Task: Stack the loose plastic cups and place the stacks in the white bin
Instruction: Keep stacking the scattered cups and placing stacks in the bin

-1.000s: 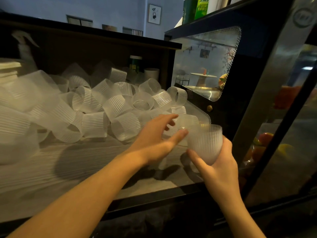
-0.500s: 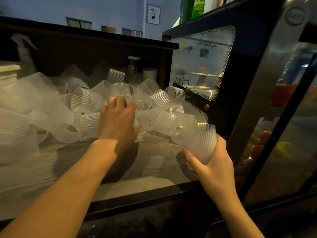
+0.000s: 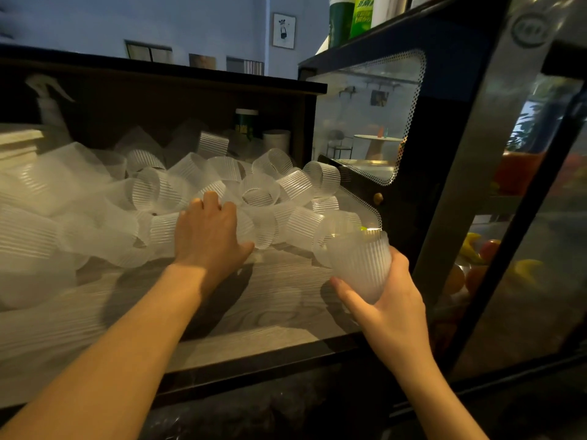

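Several loose ribbed, frosted plastic cups [image 3: 295, 185] lie in a heap across the wood-grain counter [image 3: 279, 300]. My left hand [image 3: 209, 236] is on the front of the heap, fingers curled over one lying cup [image 3: 251, 231] with the thumb under its near side. My right hand [image 3: 386, 301] holds a cup, or short stack of cups, [image 3: 360, 265] upright from below, just above the counter's right end. No white bin is in view.
A black-framed glass display case [image 3: 444, 173] stands close on the right, with fruit behind its glass. A spray bottle [image 3: 50, 103] stands at the back left, a green-labelled jar [image 3: 246, 123] at the back. The counter's dark front edge [image 3: 254, 363] runs below my hands.
My left hand left the cup held by my right hand, swung left into the heap and closed over a lying cup. My right hand has barely moved.
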`<state>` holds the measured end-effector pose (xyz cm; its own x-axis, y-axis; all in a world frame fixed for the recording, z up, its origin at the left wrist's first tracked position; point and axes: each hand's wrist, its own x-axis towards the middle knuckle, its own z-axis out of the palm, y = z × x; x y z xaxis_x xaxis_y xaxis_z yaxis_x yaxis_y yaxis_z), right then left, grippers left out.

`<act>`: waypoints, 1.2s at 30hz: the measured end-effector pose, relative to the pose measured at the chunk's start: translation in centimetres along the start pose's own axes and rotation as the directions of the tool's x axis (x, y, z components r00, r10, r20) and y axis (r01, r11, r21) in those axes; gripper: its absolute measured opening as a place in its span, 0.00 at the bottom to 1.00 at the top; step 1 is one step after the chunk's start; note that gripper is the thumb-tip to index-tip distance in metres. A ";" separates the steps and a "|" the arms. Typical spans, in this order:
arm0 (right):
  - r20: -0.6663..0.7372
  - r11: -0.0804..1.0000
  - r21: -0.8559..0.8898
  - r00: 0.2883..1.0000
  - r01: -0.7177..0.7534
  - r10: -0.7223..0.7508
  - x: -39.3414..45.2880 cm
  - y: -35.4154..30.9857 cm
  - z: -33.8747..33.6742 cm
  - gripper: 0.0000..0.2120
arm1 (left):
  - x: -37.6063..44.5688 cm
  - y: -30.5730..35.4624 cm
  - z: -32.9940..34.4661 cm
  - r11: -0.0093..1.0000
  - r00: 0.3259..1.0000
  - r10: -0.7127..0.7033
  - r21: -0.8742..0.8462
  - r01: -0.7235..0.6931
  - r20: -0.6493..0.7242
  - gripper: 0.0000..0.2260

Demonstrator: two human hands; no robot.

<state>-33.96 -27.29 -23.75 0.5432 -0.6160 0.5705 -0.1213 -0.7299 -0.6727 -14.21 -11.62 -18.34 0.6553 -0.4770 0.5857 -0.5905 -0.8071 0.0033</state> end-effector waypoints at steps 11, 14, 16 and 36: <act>0.067 0.997 -0.082 0.998 -0.003 0.009 0.0 -0.2 0.1 0.43 | 0.4 -1.1 -2.7 0.867 0.968 -0.061 -0.467 0.172 0.244 0.35; 0.122 0.997 -0.075 0.992 -0.002 0.012 0.1 -0.6 0.1 0.45 | 0.1 -0.7 -2.8 0.808 0.969 -0.066 -0.558 0.191 0.237 0.30; 0.169 1.000 -0.029 0.986 -0.009 0.014 0.2 -0.8 0.0 0.46 | 0.1 -0.3 -2.9 0.732 0.976 -0.069 -0.654 0.191 0.207 0.25; 0.290 0.972 0.223 0.957 -0.079 0.012 2.4 -2.6 2.3 0.39 | -1.9 4.3 -1.2 0.411 0.953 0.239 -0.909 0.074 0.185 0.36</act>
<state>-30.41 -26.21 -21.76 0.7592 -0.5123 0.4014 0.0239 -0.5944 -0.8038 -18.55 -13.80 -18.46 0.5708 -0.7120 0.4089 -0.6223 -0.0503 0.7812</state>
